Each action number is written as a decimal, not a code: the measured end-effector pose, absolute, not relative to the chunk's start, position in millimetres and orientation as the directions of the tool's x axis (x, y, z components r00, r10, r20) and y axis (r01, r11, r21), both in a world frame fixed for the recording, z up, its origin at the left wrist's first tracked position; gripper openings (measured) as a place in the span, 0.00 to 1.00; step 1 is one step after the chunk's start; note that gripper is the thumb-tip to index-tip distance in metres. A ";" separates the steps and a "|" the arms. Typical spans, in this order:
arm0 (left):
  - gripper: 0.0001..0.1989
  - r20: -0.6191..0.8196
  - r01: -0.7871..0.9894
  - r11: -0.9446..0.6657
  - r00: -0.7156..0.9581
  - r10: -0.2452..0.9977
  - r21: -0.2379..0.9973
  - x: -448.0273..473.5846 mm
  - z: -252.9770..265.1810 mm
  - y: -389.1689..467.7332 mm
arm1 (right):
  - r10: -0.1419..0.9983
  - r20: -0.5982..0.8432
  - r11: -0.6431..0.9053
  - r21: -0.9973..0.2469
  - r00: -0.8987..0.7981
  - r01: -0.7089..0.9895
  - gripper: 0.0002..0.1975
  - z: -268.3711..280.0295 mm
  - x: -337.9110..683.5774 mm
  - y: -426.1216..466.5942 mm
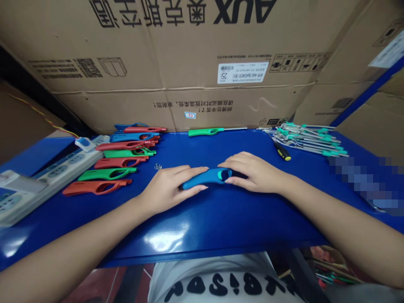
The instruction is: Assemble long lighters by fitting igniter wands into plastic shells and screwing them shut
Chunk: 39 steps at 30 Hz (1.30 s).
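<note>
A blue lighter handle (202, 179) with a teal trigger is held between my two hands, just above the blue tabletop (214, 219). My left hand (172, 185) grips its rounded butt end, thumb and fingers on opposite sides. At the other end, by the trigger opening, my right hand (249, 172) pinches it with thumb and forefinger. Small screws (158, 166) lie beyond my left hand. Farther back rests a green lighter (203, 131) with a long metal tube. To the right, a black and yellow screwdriver (283, 152) lies partly under a heap of metal tubes with teal triggers (306, 139).
Red, green and blue lighter handles (107, 174) lie in a row at left, beside a white power strip (57, 172) with plugs. A cardboard wall (186, 50) closes off the back. The table's front edge (176, 257) is near my body. A box with coloured parts (331, 263) stands below right.
</note>
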<state>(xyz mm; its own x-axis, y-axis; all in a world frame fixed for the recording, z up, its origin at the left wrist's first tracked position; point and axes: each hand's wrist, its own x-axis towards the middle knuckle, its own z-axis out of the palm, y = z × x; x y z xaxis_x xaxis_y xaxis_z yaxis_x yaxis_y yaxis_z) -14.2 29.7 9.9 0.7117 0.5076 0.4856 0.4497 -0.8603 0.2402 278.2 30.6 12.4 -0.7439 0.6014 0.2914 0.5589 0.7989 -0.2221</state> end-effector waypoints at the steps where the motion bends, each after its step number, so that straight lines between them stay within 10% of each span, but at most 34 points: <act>1: 0.19 0.489 0.438 -0.859 0.707 0.511 0.264 -14.7 10.1 30.3 | 0.565 0.319 0.825 -0.221 -0.761 0.519 0.23 11.2 276.9 29.7; 11: 0.20 0.502 0.399 -0.858 0.696 0.513 0.325 -7.1 6.3 25.8 | 0.544 0.491 0.834 -0.401 -0.680 0.378 0.12 -6.4 260.5 19.9; 23: 0.15 0.535 0.471 -0.797 0.591 0.604 0.379 -13.8 9.6 35.0 | 0.606 0.409 0.782 -0.150 -0.683 0.605 0.11 3.5 276.7 29.4; 32: 0.15 0.447 0.501 -0.862 0.755 0.479 0.078 -11.0 12.4 26.2 | 0.487 0.438 0.817 0.078 -0.756 0.572 0.17 2.3 265.6 16.4; 39: 0.16 0.483 0.571 -0.820 0.727 0.488 -0.031 -11.1 7.6 30.7 | 0.686 0.287 0.656 0.155 -0.669 0.739 0.18 10.7 269.1 23.5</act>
<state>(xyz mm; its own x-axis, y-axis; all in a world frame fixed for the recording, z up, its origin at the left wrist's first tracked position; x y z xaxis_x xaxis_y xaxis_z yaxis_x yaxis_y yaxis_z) -11.1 30.7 7.6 0.7272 0.4876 0.4832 0.5708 -0.8205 -0.0312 269.1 23.5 10.7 -0.6688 0.6859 0.2869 0.7389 0.6557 0.1548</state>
